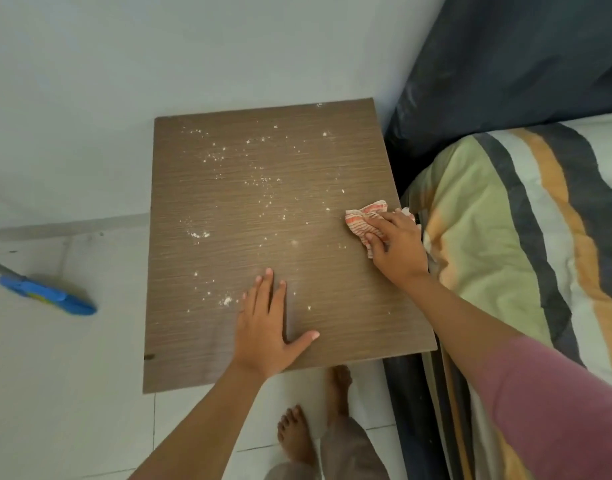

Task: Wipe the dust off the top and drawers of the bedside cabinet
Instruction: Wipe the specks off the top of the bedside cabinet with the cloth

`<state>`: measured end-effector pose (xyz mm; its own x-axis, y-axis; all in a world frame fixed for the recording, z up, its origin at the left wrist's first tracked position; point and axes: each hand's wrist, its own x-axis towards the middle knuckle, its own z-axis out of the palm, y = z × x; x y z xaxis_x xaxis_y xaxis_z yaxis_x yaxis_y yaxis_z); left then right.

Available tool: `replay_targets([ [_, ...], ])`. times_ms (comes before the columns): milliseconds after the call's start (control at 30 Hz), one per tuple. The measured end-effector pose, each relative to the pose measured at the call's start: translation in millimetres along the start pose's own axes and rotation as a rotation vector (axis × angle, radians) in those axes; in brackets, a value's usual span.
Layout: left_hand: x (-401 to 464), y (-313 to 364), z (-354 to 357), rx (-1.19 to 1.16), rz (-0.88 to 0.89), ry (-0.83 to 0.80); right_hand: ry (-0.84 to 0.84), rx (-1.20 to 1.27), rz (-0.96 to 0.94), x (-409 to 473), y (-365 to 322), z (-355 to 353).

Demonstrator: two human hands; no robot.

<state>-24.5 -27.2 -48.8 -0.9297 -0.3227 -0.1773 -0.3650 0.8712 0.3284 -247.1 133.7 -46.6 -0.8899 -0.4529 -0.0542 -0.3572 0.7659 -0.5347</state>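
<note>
**dusty_dan:** so what's going on up top? Looking straight down on the bedside cabinet top [228, 209], brown wood grain, pushed into the corner against the white wall [159, 46]. White dust specks [259, 181] scattered over most of the middle and back of it.

**mopsy:** yep, and the right hand [398, 251] is pressed down on a crumpled orange-and-white striped cloth [361, 220] at the right edge of the top, about halfway back. Fingers are curled over the cloth, gripping it against the wood.

**dusty_dan:** left hand [263, 327]?

**mopsy:** flat on the top near the front edge, fingers spread, thumb out to the right, holding nothing. A little clump of dust sits just left of its fingers.

**dusty_dan:** drawers?

**mopsy:** can't see them from this angle, only the top. Bed with a striped blanket [505, 237] is right beside the cabinet on the right, and a blue mop head [48, 296] lies on the white tile floor [72, 393] to the left. Bare feet [297, 434] show below the front edge.
</note>
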Motion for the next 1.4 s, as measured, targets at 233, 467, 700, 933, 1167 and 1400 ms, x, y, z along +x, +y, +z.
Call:
replay_targets([
  [233,-1.8,-1.7,3.9,-0.004,0.018,0.040,0.016,-0.008,-0.059,-41.8,4.8,-8.8],
  [467,-1.4,-0.9,8.6,-0.019,0.008,0.120,0.030,-0.021,-0.090,-80.4,19.4,-6.4],
  [700,-2.2,-3.0,12.4,0.001,0.031,0.189,0.042,0.001,-0.115,-124.2,32.1,-8.7],
  [933,-3.2,0.5,10.7,0.080,0.016,0.142,-0.115,-0.029,-0.133,-183.3,38.2,-27.8],
  [1167,-3.4,13.4,-11.5,0.235,-0.012,-0.077,-0.421,0.064,-0.018,-175.5,15.0,-81.6],
  [1400,16.1,14.4,-31.1,0.197,0.052,-0.065,-0.206,0.242,0.080,-91.5,-28.3,-78.8],
])
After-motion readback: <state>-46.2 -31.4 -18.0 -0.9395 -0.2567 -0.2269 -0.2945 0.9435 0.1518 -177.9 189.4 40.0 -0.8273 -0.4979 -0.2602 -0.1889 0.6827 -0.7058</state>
